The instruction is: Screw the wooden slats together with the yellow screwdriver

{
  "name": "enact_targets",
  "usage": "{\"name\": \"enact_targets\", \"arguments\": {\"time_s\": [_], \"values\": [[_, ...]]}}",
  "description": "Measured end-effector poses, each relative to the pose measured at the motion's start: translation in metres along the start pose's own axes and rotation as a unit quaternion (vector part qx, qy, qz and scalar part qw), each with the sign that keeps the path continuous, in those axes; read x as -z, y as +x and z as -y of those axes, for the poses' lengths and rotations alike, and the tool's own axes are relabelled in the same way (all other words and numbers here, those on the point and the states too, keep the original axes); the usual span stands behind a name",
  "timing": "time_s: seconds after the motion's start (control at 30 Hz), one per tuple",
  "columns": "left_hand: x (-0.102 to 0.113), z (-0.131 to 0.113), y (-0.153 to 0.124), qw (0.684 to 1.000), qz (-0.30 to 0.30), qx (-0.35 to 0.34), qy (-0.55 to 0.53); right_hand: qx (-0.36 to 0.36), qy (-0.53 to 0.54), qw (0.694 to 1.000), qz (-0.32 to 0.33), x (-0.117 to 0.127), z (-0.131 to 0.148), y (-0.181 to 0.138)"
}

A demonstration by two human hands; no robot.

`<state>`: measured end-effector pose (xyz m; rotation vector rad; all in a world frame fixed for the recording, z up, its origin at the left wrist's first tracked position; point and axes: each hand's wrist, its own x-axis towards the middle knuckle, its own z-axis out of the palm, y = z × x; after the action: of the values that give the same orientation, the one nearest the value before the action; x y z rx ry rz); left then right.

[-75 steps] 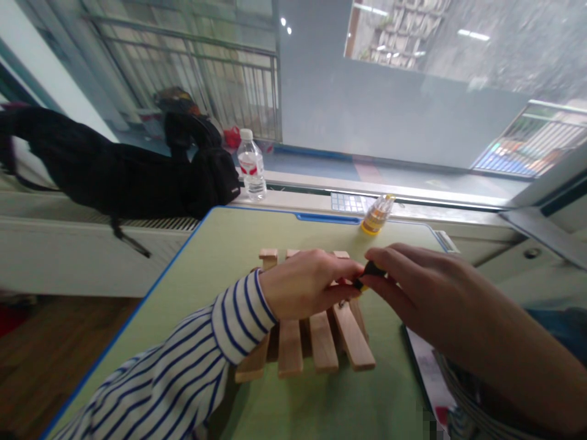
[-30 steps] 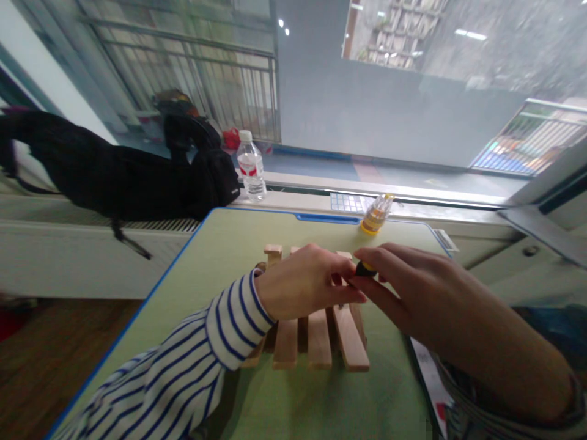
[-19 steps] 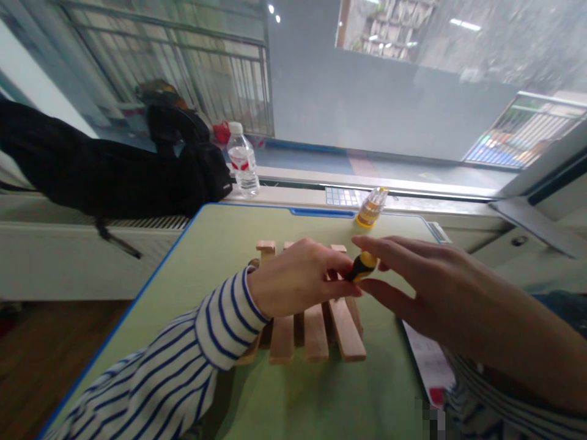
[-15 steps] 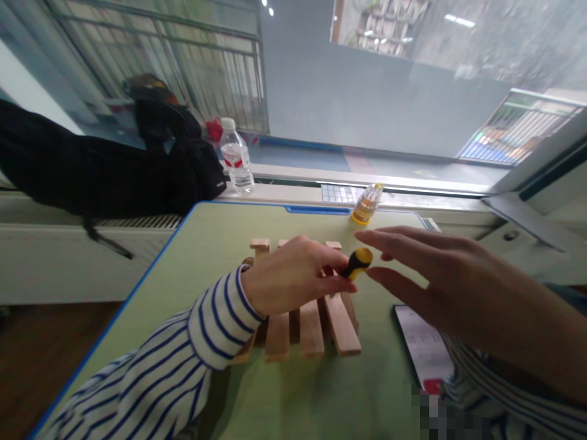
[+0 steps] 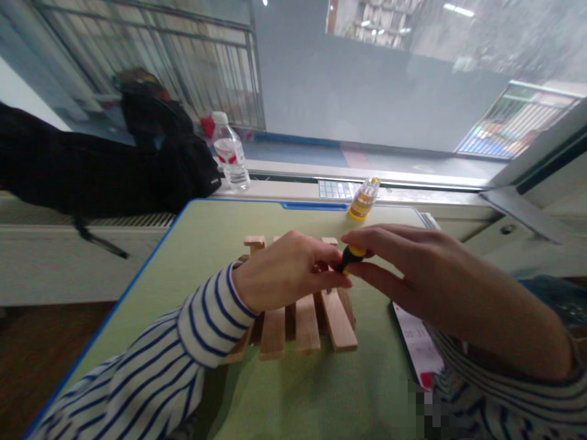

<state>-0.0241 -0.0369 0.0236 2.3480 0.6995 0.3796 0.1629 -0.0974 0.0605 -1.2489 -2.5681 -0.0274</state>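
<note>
A wooden slatted rack (image 5: 305, 315) lies on the green table (image 5: 220, 244). My left hand (image 5: 284, 272) rests on top of it, fingers curled and pinched near the lower end of a short screwdriver with a black and yellow handle (image 5: 349, 256). My right hand (image 5: 403, 263) has its fingers closed round that handle from the right. The screwdriver's tip is hidden between my hands.
A phone (image 5: 419, 348) lies on the table by my right forearm. A small yellow-capped bottle (image 5: 362, 200) stands at the table's far edge. On the window sill sit a water bottle (image 5: 229, 156) and a black bag (image 5: 114, 171).
My right hand opened and came off the screwdriver handle half a second ago, then closed on it again. My left hand stayed on the rack. The view shifted slightly left.
</note>
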Motion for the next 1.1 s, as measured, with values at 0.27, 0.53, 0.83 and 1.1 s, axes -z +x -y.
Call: {"name": "enact_targets", "arguments": {"time_s": [0.27,0.53,0.83,1.1], "values": [[-0.002,0.006,-0.001,0.999,0.014,-0.024,0.038,-0.011,-0.024,1.0,0.017,-0.004,0.003,0.003],[-0.005,0.012,-0.001,0.998,0.009,-0.054,0.017,-0.011,-0.058,0.998,0.019,-0.009,0.003,0.004],[-0.007,0.007,-0.002,0.999,-0.026,-0.036,0.003,-0.007,-0.071,0.997,0.017,-0.008,0.007,0.002],[0.001,0.002,-0.003,0.999,0.004,-0.041,-0.006,-0.027,-0.035,0.999,0.016,-0.01,0.008,0.004]]}}
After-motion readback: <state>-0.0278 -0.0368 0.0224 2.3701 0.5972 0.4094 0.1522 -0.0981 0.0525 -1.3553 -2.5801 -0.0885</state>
